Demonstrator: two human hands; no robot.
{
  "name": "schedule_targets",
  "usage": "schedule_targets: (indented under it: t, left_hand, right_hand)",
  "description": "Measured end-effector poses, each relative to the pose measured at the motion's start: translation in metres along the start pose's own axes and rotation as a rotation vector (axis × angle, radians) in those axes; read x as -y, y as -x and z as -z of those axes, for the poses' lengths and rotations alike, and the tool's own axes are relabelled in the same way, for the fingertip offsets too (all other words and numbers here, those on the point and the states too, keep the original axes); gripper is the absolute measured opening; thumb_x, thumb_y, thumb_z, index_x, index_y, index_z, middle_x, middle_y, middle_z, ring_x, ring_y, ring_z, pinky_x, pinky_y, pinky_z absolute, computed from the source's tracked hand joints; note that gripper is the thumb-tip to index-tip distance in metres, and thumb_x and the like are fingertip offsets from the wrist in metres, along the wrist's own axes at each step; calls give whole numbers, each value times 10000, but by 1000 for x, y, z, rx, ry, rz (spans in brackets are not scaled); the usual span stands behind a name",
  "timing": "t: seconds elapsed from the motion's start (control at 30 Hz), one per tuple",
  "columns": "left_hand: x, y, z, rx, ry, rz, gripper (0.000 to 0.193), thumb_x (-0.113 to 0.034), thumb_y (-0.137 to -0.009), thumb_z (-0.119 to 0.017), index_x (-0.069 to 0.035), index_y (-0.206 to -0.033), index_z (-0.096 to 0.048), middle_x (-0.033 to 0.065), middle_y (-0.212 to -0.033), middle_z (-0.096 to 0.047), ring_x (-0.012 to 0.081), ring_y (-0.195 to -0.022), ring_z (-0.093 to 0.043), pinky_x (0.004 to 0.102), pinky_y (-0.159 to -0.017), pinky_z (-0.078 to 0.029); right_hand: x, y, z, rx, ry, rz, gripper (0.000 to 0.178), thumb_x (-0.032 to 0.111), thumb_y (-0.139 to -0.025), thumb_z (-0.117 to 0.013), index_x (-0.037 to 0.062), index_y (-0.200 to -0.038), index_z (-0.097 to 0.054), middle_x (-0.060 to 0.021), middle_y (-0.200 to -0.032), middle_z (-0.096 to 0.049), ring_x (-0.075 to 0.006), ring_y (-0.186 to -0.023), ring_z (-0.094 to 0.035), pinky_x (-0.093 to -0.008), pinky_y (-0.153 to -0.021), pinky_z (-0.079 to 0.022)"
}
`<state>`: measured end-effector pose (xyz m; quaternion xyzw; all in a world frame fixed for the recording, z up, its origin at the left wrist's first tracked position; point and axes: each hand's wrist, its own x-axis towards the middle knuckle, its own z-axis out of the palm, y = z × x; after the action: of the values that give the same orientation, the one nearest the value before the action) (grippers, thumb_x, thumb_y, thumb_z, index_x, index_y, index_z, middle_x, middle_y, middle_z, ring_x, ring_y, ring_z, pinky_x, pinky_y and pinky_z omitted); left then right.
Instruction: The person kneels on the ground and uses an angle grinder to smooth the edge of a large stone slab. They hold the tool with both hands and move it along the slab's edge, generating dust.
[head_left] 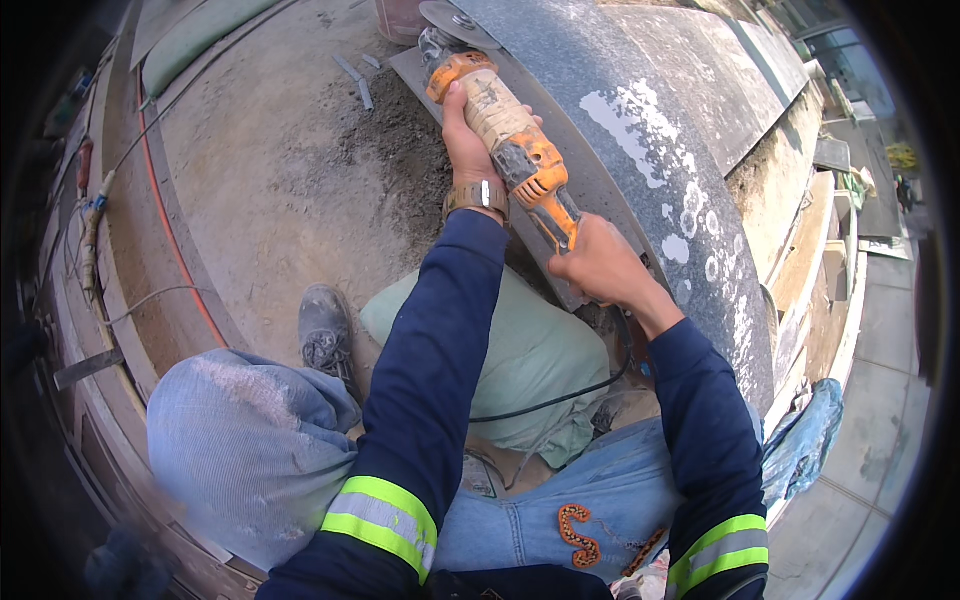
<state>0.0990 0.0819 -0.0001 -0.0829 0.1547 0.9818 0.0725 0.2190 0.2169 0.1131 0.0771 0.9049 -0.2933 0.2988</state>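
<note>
An orange angle grinder, its middle wrapped in dusty tape, lies slantwise in both my hands. My left hand is closed round the body near the head, with a watch on the wrist. Around the rear handle my right hand is wrapped, and a black cord runs from that end. The flat disc is at the far end, by the edge of a grey stone slab with white patches. Whether disc and stone touch, I cannot tell. A narrow grey strip runs below the grinder along the slab.
A pale green sack lies between my legs, close to the cord. Dark debris covers dusty ground on the left. Farther left run an orange hose and cables. Boards and a blue plastic sheet lie on the right.
</note>
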Motion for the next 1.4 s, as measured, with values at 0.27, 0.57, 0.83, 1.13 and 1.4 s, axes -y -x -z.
schedule_targets:
  t: [0.27,0.57,0.83,1.13,1.4]
  left_hand:
    - [6,9,0,15,21,27,685,-646,-915,-516,-30,-1215,-499,234,-933,-649,382,-783,-705,498,-625,-603]
    - [12,23,-5,7,4,14,675,-650,-912,-521,-36,-1193,-509,229,-907,-649,370,-766,-701,480,-615,-599]
    - [14,27,-3,-1,17,22,666,-652,-920,-506,-43,-1190,-508,228,-907,-650,368,-764,-702,479,-608,-599]
    - [15,32,-7,-18,17,33,688,-661,-916,-518,-28,-1185,-508,225,-905,-654,361,-758,-705,466,-614,-603]
    - [15,36,-9,-28,15,33,700,-664,-910,-531,-20,-1184,-511,224,-904,-652,355,-758,-699,456,-629,-603]
  right_hand:
    - [-6,8,-1,7,-30,-11,318,81,-745,-713,-132,-940,-578,-173,-609,-643,-247,-493,-664,-373,-464,-515]
    - [-19,17,-7,-35,-43,7,250,96,-744,-683,-92,-865,-571,-127,-588,-619,-194,-496,-639,-353,-483,-506]
    - [-21,19,-7,-3,-35,22,333,78,-754,-696,-136,-981,-579,-168,-612,-642,-231,-480,-653,-366,-438,-511]
    - [-22,24,-5,8,-25,15,332,77,-761,-688,-142,-984,-578,-165,-607,-643,-235,-479,-653,-365,-433,-515]
    - [-19,30,-3,7,-36,12,288,86,-755,-676,-110,-940,-575,-144,-592,-628,-215,-476,-641,-356,-438,-505]
